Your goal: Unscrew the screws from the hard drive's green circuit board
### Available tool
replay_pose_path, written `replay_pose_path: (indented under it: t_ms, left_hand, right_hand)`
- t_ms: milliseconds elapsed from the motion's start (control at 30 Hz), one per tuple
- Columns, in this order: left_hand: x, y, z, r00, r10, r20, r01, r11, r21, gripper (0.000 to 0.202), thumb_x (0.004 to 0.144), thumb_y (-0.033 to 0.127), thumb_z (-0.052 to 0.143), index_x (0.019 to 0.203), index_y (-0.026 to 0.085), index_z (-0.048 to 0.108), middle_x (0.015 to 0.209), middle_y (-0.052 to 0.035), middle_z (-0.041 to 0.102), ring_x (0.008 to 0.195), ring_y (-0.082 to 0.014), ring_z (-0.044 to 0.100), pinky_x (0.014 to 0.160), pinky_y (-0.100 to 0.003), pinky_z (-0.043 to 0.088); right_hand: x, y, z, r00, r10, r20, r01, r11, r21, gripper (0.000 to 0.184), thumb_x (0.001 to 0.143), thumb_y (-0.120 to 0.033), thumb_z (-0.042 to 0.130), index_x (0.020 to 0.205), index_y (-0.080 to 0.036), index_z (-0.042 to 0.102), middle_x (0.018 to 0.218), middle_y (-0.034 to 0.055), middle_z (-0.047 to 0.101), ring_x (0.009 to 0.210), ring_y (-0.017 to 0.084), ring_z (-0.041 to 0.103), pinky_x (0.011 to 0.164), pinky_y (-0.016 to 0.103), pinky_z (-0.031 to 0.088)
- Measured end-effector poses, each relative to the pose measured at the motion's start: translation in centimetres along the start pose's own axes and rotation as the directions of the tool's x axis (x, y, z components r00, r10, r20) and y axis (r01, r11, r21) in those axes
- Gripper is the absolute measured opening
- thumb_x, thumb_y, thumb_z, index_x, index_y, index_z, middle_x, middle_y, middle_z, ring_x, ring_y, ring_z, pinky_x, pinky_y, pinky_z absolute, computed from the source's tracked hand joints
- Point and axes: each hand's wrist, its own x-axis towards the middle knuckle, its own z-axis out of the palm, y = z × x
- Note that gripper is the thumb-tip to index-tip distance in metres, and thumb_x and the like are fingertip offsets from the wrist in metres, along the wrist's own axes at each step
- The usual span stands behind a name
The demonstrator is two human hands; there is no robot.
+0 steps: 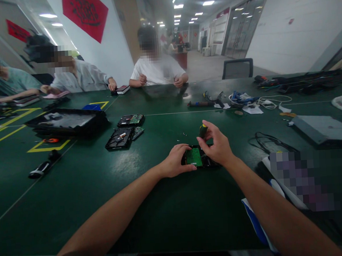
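Observation:
A small black hard drive (200,158) with a green circuit board facing up lies on the dark green table (152,206) in front of me. My left hand (177,159) is curled round its left edge and holds it down. My right hand (217,144) is closed on a screwdriver (203,130) with a yellow and black handle, held upright above the drive's far side. A few tiny screws (184,134) lie just beyond the drive.
Two more opened drives (120,139) (130,120) and a black tray (68,122) lie at the left. Cables and tools (241,99) are at the far right, a grey box (323,128) at the right. Three people sit across the table.

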Motion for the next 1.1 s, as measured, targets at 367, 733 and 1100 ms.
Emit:
replay_pose_path:
  t_ms: [367,733,1100]
  left_hand:
    - [0.01,-0.13,0.14,1.0,0.018,-0.009,-0.018,1.0,-0.005,0.079,0.079,0.061,0.079,0.141,0.02,0.051,0.147,-0.0164,0.051,0.141,-0.0361,0.044,0.117,-0.056,0.039]
    - [0.04,-0.25,0.17,1.0,0.015,-0.005,-0.015,1.0,-0.005,0.081,0.079,0.063,0.078,0.142,0.02,0.05,0.147,-0.0169,0.05,0.14,-0.0359,0.044,0.117,-0.055,0.039]
    - [0.02,0.17,-0.05,1.0,-0.005,0.003,0.005,1.0,-0.006,0.08,0.079,0.061,0.078,0.142,0.021,0.051,0.148,-0.016,0.05,0.141,-0.0366,0.043,0.118,-0.056,0.038]
  right_hand:
    - [0.22,0.05,-0.19,0.997,0.007,-0.076,-0.012,0.998,-0.058,0.063,0.094,-0.029,0.063,0.153,-0.03,0.039,0.121,0.0097,0.066,0.088,0.024,0.071,0.085,0.048,0.065]
    - [0.15,-0.05,-0.13,0.997,0.002,-0.071,-0.006,0.998,-0.058,0.066,0.093,-0.026,0.063,0.154,-0.03,0.035,0.125,0.0108,0.062,0.091,0.024,0.069,0.084,0.046,0.064]
    - [0.17,-0.31,-0.17,0.999,0.001,-0.053,-0.005,0.997,-0.075,0.067,0.094,-0.029,0.061,0.156,-0.033,0.034,0.118,0.0102,0.061,0.086,0.025,0.067,0.079,0.049,0.065]
